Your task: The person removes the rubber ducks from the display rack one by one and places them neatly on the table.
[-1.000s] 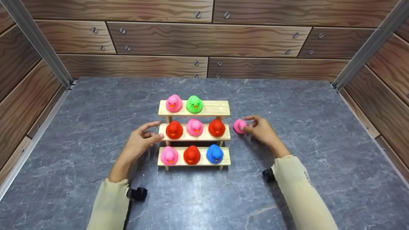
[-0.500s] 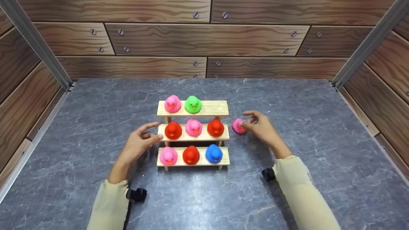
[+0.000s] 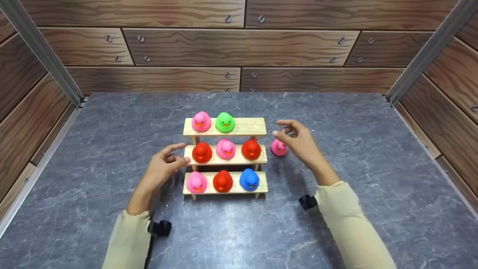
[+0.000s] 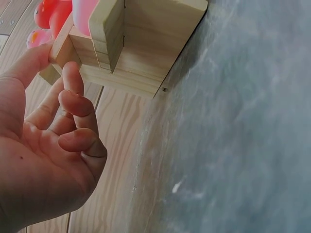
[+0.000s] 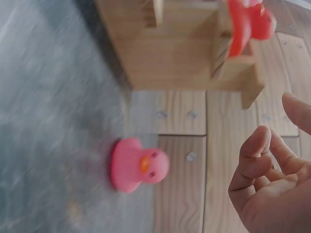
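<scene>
A three-step wooden stand (image 3: 251,127) holds rubber ducks in pink, red, green and blue. My left hand (image 3: 160,166) is at the left end of its middle step, thumb at the front corner and index finger at the back corner. In the left wrist view the thumb touches the wood (image 4: 62,48), while the other fingers are bent. To the right of the stand, a pink duck (image 5: 130,165) sits upright on the table. My right hand (image 3: 300,144) hovers above and beside this duck, holding nothing, its thumb and index finger apart.
The top step carries a pink duck (image 3: 201,122) and a green duck (image 3: 225,122), both left of its right end. Lower down, a blue duck (image 3: 249,180) sits at the right of the bottom step. Wood-patterned walls (image 3: 239,48) enclose the grey marbled table (image 3: 112,123).
My right hand has let go of the pink duck and risen up and away toward the top step. The duck stays on the table. My left hand keeps its place.
</scene>
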{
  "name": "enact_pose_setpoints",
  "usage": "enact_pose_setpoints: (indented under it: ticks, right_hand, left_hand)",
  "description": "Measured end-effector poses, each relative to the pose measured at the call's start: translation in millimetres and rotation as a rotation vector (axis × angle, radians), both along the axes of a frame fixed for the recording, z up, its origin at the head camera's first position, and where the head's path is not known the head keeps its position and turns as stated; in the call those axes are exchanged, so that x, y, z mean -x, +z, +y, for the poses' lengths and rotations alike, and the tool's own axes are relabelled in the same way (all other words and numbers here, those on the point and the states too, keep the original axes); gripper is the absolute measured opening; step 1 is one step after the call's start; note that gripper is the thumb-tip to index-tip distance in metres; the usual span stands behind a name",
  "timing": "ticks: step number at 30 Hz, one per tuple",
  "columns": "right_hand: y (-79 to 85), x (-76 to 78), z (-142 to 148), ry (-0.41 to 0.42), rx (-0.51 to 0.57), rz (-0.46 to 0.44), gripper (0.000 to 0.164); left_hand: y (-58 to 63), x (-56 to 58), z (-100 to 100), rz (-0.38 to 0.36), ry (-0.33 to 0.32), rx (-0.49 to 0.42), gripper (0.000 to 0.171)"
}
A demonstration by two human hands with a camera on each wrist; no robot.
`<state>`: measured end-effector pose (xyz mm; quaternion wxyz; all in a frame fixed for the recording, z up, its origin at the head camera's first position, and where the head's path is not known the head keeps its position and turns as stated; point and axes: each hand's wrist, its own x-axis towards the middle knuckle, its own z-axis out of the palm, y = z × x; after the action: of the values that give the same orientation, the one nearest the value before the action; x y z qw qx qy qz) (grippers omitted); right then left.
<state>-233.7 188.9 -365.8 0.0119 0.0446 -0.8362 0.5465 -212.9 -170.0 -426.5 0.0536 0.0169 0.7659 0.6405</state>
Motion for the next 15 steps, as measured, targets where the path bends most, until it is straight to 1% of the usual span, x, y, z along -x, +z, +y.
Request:
enact_pose_setpoints:
  ticks: [8, 15]
  right_hand:
    - [11.7, -7.9, -18.5, 0.041, 0.056, 0.042, 0.044]
    - [26.5, -12.0, -34.9, 0.063, 0.069, 0.076, 0.049]
  left_hand:
    - [-0.6, 0.3, -1.5, 0.000, 0.001, 0.005, 0.050]
    - [-0.8, 0.5, -0.1, -0.011, 0.004, 0.003, 0.050]
